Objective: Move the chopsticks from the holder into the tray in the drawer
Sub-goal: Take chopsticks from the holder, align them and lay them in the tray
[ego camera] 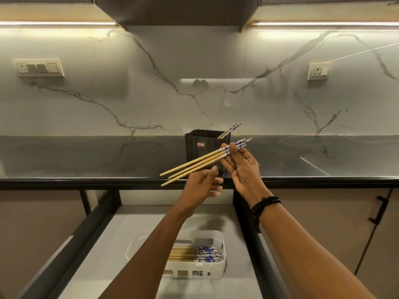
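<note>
My right hand [241,169] pinches three wooden chopsticks [194,164] by their blue-patterned ends, in front of the black holder [201,147] on the counter. Their bare tips point down to the left. My left hand [201,188] is below them with its fingers curled, and the thumb touches the lowest stick near the middle. Two chopsticks [230,129] still lean in the holder's right corner. A white tray [216,268] in the open drawer [121,240] holds several chopsticks [194,254] laid flat, blue ends to the right.
The dark countertop edge [86,182] runs across above the drawer. A cabinet door with a black handle [376,210] is at the right. Wall sockets [38,67] sit on the marble backsplash.
</note>
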`<act>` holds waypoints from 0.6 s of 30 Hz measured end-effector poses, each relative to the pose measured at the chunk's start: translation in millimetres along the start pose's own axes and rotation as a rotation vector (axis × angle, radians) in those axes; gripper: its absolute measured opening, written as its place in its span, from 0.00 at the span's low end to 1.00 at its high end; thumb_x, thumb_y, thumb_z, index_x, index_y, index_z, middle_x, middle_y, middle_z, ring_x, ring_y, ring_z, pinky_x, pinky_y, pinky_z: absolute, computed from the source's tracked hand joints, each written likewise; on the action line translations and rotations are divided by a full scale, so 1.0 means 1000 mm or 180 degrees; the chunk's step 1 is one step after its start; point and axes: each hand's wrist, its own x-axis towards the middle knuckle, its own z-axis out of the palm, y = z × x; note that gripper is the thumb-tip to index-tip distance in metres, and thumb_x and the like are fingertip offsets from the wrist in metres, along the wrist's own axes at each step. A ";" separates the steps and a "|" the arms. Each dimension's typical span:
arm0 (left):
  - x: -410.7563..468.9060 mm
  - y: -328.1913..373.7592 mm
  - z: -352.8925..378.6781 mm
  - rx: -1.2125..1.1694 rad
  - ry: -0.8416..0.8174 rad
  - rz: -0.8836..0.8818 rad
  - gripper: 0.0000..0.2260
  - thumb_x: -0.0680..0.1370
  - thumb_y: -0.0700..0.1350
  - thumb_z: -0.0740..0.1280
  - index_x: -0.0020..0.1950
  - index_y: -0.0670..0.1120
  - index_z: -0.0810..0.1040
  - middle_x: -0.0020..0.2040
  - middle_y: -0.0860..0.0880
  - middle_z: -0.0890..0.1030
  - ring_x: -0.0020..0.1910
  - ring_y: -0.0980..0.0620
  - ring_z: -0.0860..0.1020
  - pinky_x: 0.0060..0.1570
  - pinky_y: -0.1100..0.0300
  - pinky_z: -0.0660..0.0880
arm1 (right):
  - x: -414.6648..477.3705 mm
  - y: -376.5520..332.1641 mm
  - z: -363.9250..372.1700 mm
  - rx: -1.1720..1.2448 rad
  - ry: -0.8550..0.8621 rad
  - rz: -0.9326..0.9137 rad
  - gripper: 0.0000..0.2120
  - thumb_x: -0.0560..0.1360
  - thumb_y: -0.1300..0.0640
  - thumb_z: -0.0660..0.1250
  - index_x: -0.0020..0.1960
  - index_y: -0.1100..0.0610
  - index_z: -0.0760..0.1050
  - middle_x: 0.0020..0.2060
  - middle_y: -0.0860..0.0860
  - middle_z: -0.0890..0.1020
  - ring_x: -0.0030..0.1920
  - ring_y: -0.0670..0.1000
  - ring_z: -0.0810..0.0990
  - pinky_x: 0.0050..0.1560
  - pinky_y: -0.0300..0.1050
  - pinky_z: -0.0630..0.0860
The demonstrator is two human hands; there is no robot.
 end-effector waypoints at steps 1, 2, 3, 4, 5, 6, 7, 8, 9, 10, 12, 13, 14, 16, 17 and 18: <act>-0.001 -0.001 0.002 -0.0422 -0.0036 -0.0189 0.16 0.80 0.55 0.62 0.58 0.46 0.78 0.51 0.46 0.84 0.48 0.50 0.84 0.45 0.57 0.81 | -0.001 0.002 0.001 0.0076 -0.0047 0.0108 0.09 0.77 0.60 0.68 0.56 0.60 0.78 0.49 0.56 0.87 0.51 0.54 0.86 0.46 0.45 0.84; 0.000 -0.002 0.002 -0.0857 0.0007 -0.0225 0.16 0.80 0.55 0.62 0.61 0.46 0.77 0.55 0.46 0.83 0.53 0.50 0.83 0.49 0.56 0.81 | -0.003 0.005 0.003 0.0109 -0.0095 0.0204 0.09 0.78 0.60 0.67 0.57 0.61 0.77 0.49 0.56 0.86 0.51 0.54 0.86 0.46 0.45 0.84; 0.001 -0.001 0.001 -0.1321 0.0086 -0.0169 0.16 0.80 0.53 0.61 0.64 0.46 0.76 0.58 0.45 0.82 0.57 0.49 0.81 0.53 0.55 0.79 | -0.004 0.008 0.004 0.0120 -0.0134 0.0277 0.09 0.78 0.60 0.67 0.57 0.61 0.77 0.50 0.57 0.86 0.50 0.54 0.87 0.46 0.45 0.84; 0.002 0.001 -0.002 -0.1787 0.0187 -0.0094 0.17 0.81 0.51 0.61 0.66 0.45 0.74 0.60 0.44 0.81 0.60 0.48 0.80 0.55 0.54 0.79 | -0.006 0.010 0.006 0.0125 -0.0165 0.0334 0.09 0.78 0.60 0.67 0.57 0.61 0.77 0.50 0.57 0.86 0.49 0.54 0.87 0.45 0.45 0.84; 0.004 0.003 -0.004 -0.2183 0.0289 -0.0028 0.17 0.81 0.50 0.61 0.67 0.44 0.73 0.60 0.43 0.81 0.61 0.47 0.79 0.56 0.54 0.78 | -0.006 0.012 0.008 0.0130 -0.0184 0.0373 0.10 0.77 0.60 0.67 0.58 0.61 0.77 0.49 0.57 0.86 0.49 0.54 0.87 0.45 0.45 0.84; 0.004 0.005 -0.007 -0.2456 0.0370 0.0027 0.17 0.81 0.48 0.60 0.67 0.44 0.73 0.61 0.42 0.80 0.61 0.46 0.79 0.55 0.55 0.78 | -0.007 0.014 0.010 0.0133 -0.0193 0.0404 0.12 0.76 0.60 0.68 0.58 0.61 0.77 0.50 0.58 0.86 0.49 0.54 0.87 0.45 0.45 0.84; 0.005 0.007 -0.009 -0.2617 0.0429 0.0057 0.17 0.81 0.48 0.60 0.67 0.43 0.73 0.61 0.41 0.80 0.61 0.46 0.79 0.54 0.55 0.79 | -0.008 0.015 0.011 0.0132 -0.0203 0.0427 0.14 0.75 0.59 0.69 0.59 0.62 0.76 0.50 0.58 0.86 0.49 0.54 0.87 0.46 0.45 0.84; 0.005 0.008 -0.010 -0.2715 0.0483 0.0059 0.16 0.81 0.47 0.60 0.67 0.41 0.73 0.61 0.40 0.80 0.60 0.45 0.79 0.52 0.56 0.79 | -0.009 0.017 0.012 0.0119 -0.0222 0.0440 0.17 0.73 0.58 0.70 0.60 0.62 0.76 0.50 0.59 0.86 0.49 0.54 0.87 0.47 0.45 0.84; 0.005 0.008 -0.011 -0.2794 0.0541 0.0043 0.16 0.81 0.46 0.60 0.66 0.40 0.73 0.60 0.40 0.80 0.60 0.45 0.80 0.50 0.56 0.80 | -0.009 0.017 0.013 0.0083 -0.0248 0.0447 0.19 0.72 0.57 0.70 0.61 0.62 0.76 0.50 0.59 0.86 0.49 0.54 0.87 0.47 0.45 0.84; 0.004 0.009 -0.013 -0.2875 0.0608 0.0018 0.15 0.81 0.46 0.60 0.65 0.39 0.74 0.60 0.39 0.80 0.59 0.44 0.80 0.49 0.56 0.80 | -0.008 0.018 0.013 0.0026 -0.0297 0.0449 0.19 0.72 0.56 0.70 0.60 0.62 0.77 0.50 0.59 0.86 0.48 0.54 0.87 0.47 0.44 0.84; 0.005 0.011 -0.019 -0.3078 0.0759 -0.0026 0.15 0.81 0.44 0.61 0.64 0.38 0.74 0.59 0.37 0.80 0.57 0.43 0.81 0.47 0.56 0.81 | -0.007 0.017 0.010 -0.0111 -0.0395 0.0431 0.15 0.76 0.53 0.67 0.58 0.61 0.78 0.50 0.59 0.86 0.49 0.53 0.87 0.47 0.43 0.84; 0.005 0.012 -0.024 -0.3150 0.0829 -0.0030 0.14 0.81 0.44 0.62 0.63 0.37 0.74 0.58 0.37 0.81 0.56 0.43 0.81 0.46 0.56 0.81 | -0.006 0.016 0.009 -0.0146 -0.0412 0.0408 0.15 0.78 0.51 0.64 0.58 0.61 0.78 0.52 0.59 0.86 0.51 0.54 0.86 0.49 0.43 0.83; 0.006 0.014 -0.029 -0.3171 0.0896 -0.0033 0.14 0.81 0.43 0.62 0.63 0.36 0.74 0.57 0.36 0.81 0.54 0.43 0.82 0.44 0.57 0.81 | -0.005 0.014 0.007 -0.0145 -0.0398 0.0395 0.17 0.80 0.48 0.62 0.58 0.60 0.77 0.54 0.59 0.85 0.54 0.54 0.85 0.50 0.43 0.83; 0.007 0.016 -0.038 -0.3129 0.0951 -0.0065 0.13 0.80 0.42 0.63 0.61 0.35 0.75 0.55 0.36 0.82 0.53 0.42 0.82 0.42 0.58 0.81 | -0.003 0.010 0.002 -0.0054 -0.0368 0.0373 0.21 0.81 0.44 0.59 0.60 0.60 0.77 0.57 0.59 0.84 0.57 0.55 0.84 0.52 0.45 0.82; 0.007 0.017 -0.040 -0.3105 0.0932 -0.0101 0.13 0.80 0.42 0.63 0.61 0.35 0.75 0.55 0.36 0.82 0.53 0.42 0.83 0.42 0.57 0.81 | -0.002 0.008 0.000 -0.0003 -0.0385 0.0352 0.21 0.81 0.45 0.59 0.61 0.60 0.78 0.58 0.59 0.84 0.58 0.56 0.84 0.51 0.45 0.82; 0.007 0.017 -0.041 -0.3069 0.0891 -0.0144 0.13 0.80 0.42 0.63 0.60 0.35 0.75 0.54 0.36 0.82 0.53 0.42 0.83 0.42 0.57 0.81 | -0.002 0.007 -0.001 0.0036 -0.0411 0.0338 0.20 0.81 0.46 0.60 0.60 0.59 0.79 0.58 0.60 0.84 0.58 0.56 0.84 0.50 0.45 0.82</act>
